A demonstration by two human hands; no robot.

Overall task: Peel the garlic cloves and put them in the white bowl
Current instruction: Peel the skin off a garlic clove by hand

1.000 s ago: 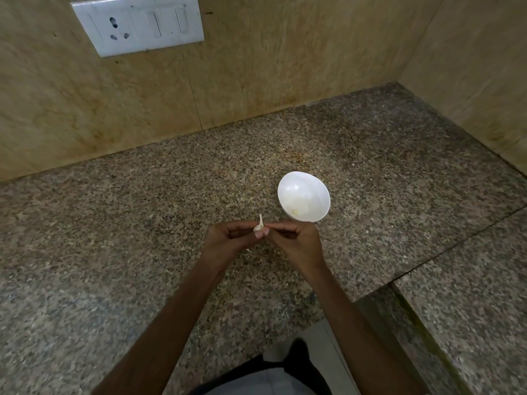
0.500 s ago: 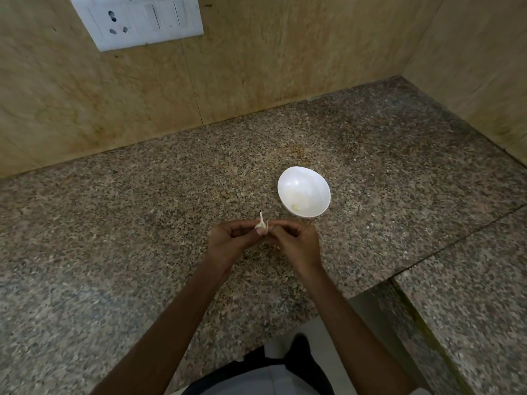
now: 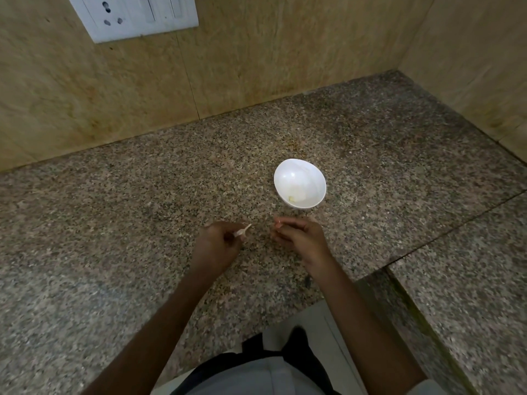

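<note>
A small, pale whitish garlic clove (image 3: 243, 231), slim and tapering to a pointed tip that slants up to the right, is pinched between the curled thumb and fingers of the left hand (image 3: 218, 245), above the speckled brown granite counter (image 3: 114, 223). The right hand (image 3: 299, 238) hovers apart from it to the right, its fingers loosely curled; blur hides whether they hold anything. Just beyond the right hand stands the round, glossy white bowl (image 3: 286, 175), with a small yellowish piece (image 3: 292, 198) lying against its near inner wall.

White bowl (image 3: 300, 182), speckled brown countertop (image 3: 142, 209)
</note>
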